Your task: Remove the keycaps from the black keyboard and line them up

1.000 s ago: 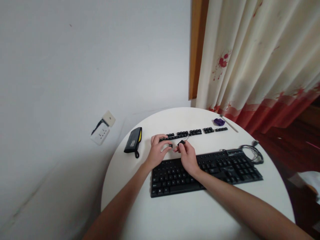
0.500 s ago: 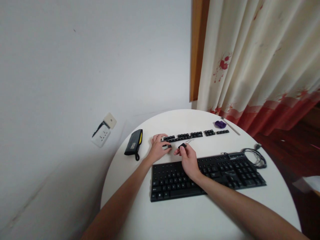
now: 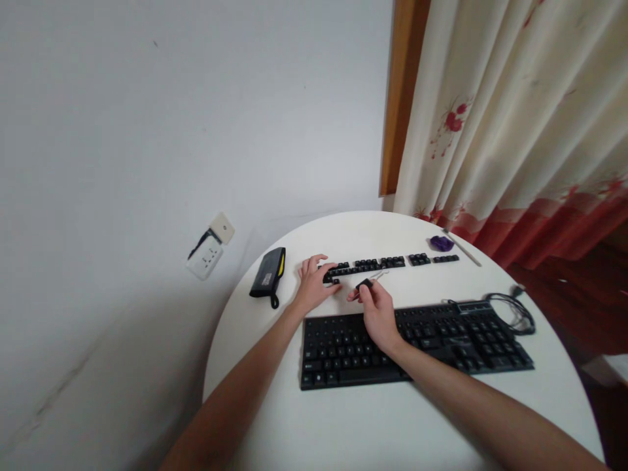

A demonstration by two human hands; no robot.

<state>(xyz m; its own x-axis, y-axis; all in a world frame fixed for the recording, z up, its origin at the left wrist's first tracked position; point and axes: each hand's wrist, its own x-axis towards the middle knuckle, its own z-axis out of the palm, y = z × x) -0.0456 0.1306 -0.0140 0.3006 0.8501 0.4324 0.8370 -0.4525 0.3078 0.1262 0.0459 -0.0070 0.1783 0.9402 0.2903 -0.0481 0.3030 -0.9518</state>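
My left hand rests at the left end of a line of loose black keycaps, fingers and thumb apart around the end ones. Whether its fingertips press on a keycap is too small to tell. In my right hand is a keycap puller with a black grip, its thin wires pointing away to the right. Below that hand lies a black keyboard; my right wrist and forearm hide part of it. The keyboard's upper left rows look stripped of caps.
A black pouch with yellow inside stands at the left of the round white table. At the back right are a purple cloth and a thin brush-like stick. The keyboard's coiled cable lies at the right.
The whole view has shifted, so everything sits slightly further right. My left fingers have spread a little wider at the keycaps; my right hand keeps the keycap puller in almost the same place.
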